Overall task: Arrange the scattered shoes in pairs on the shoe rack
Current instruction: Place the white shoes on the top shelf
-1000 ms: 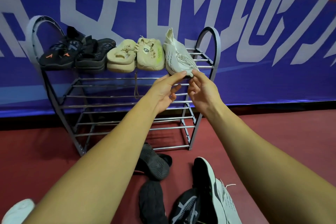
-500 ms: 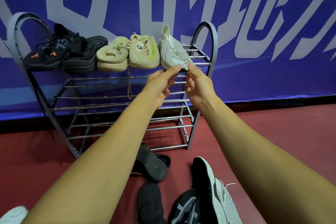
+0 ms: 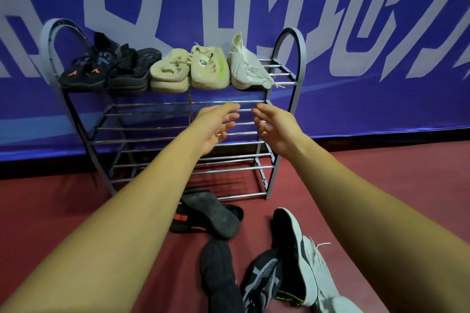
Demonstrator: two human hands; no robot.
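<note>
The fingers [image 3: 226, 108] of both hands are hanging loosely apart, holding nothing. The left hand [image 3: 216, 127] and right hand [image 3: 277, 129] are hovering side by side before the rack [image 3: 302, 68], below its top shelf. Above them a white shoe [image 3: 244, 68] is lying at that shelf's right end, beside a beige pair [image 3: 188, 73] and two black shoes [image 3: 109, 71]. More shoes [image 3: 211, 213] are lying scattered on the red floor [image 3: 381, 185].
</note>
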